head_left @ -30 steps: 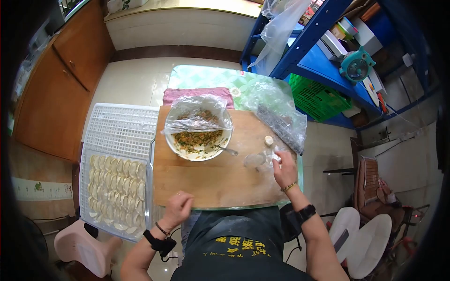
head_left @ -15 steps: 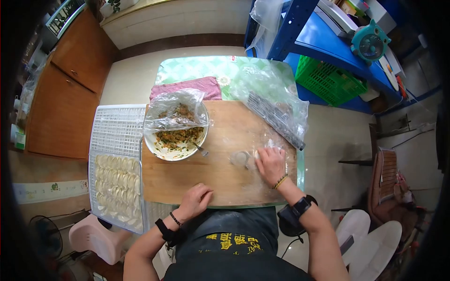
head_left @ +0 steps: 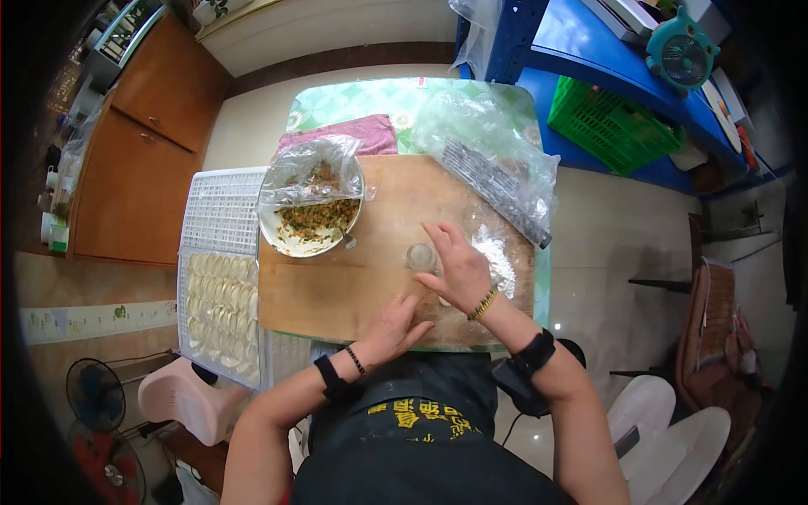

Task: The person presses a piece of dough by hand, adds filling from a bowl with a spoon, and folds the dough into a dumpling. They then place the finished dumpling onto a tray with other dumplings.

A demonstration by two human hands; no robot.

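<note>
My right hand (head_left: 461, 271) is over the right part of the wooden board (head_left: 337, 303), thumb and fingers apart. A small clear glass (head_left: 421, 257) stands just left of it, between the fingertip and thumb levels; whether they touch it I cannot tell. White flour (head_left: 497, 261) is spread on the board beyond that hand. Something pale, partly hidden, lies under my right wrist. My left hand (head_left: 392, 328) is low at the board's front edge, thumb apart from the stretched fingers, nothing visible in it. Up left, a white bowl (head_left: 282, 246) of chopped filling (head_left: 318, 220) holds a spoon, partly covered by clear plastic.
Left of the board, a tray holds rows of dumplings (head_left: 220, 307) beside a white lattice rack (head_left: 223, 210). Behind are a pink cloth (head_left: 370, 133) and a plastic bag (head_left: 488, 126) with a dark, plastic-wrapped roll (head_left: 497, 189). A green crate (head_left: 606, 126) stands back right.
My right hand has lifted off the flour, opened and moved left towards the glass. My left hand has moved right and its fingers have spread. The view has shifted slightly.
</note>
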